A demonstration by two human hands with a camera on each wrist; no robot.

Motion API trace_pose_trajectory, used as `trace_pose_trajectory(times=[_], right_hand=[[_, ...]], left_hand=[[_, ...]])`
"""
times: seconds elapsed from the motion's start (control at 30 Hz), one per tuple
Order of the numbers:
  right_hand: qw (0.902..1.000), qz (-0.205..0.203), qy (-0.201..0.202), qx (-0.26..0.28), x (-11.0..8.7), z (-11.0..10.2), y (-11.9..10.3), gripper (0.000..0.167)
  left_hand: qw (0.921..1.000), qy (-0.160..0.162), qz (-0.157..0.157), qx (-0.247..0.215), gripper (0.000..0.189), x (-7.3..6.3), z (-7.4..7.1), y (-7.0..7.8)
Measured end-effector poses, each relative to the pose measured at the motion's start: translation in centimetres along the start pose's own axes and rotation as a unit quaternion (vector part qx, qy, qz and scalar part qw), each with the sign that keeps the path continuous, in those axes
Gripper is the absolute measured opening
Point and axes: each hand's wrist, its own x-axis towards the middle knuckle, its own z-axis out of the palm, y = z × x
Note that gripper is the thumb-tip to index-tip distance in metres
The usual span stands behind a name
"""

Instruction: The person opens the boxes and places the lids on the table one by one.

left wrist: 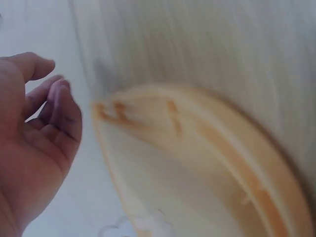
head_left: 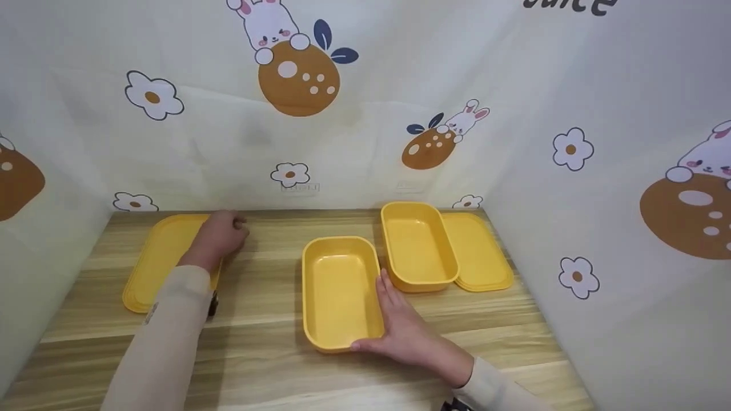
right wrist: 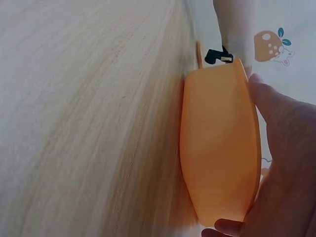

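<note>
Both hands were at work on the wooden table [head_left: 268,285], well apart from each other. Her or his right hand [head_left: 402,331] lay against the near yellow box [head_left: 340,291], fingers straight along its right wall and the thumb hooked round the near right corner, so it steadied the box rather than lifted it; the right wrist view showed the same palm flat on the box's side [right wrist: 217,148]. That box stood open side up, its long axis running away from the person, just left of the right hand. The left hand [head_left: 220,234], fingers loosely curled and holding nothing, hovered at the far right edge of the left lid [head_left: 157,262], which lay flat with its long axis also pointing away. Beyond the right hand stood a second box [head_left: 417,245], partly resting on another lid [head_left: 482,251].
</note>
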Motion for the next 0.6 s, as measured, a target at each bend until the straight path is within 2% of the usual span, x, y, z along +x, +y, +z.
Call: trace_pose_trajectory(times=[0.17, 0.3, 0.4, 0.5, 0.6], right_hand=[[0.9992, 0.016, 0.004, 0.036, -0.1, -0.3, 0.1, 0.134], [0.9971, 0.032, 0.036, 0.059, -0.2, -0.5, -0.1, 0.118], [0.9948, 0.038, 0.068, 0.066, -0.3, -0.6, -0.1, 0.105], [0.9919, 0.044, 0.088, 0.081, -0.5, -0.9, 0.0, 0.09], [0.9871, 0.056, 0.086, 0.123, -0.7, -1.1, 0.2, 0.064]], left_hand=[[0.999, -0.041, 0.007, -0.016, 0.043, -1.2, 1.2, 3.2], [0.9979, -0.042, 0.035, -0.035, 0.036, -2.2, 2.1, 5.5], [0.9974, -0.044, 0.042, -0.039, 0.035, -3.1, 3.0, 6.7], [0.9969, -0.055, 0.021, -0.052, 0.042, -4.3, 3.9, 7.5], [0.9953, -0.06, 0.001, -0.076, 0.047, -5.3, 4.8, 7.9]])
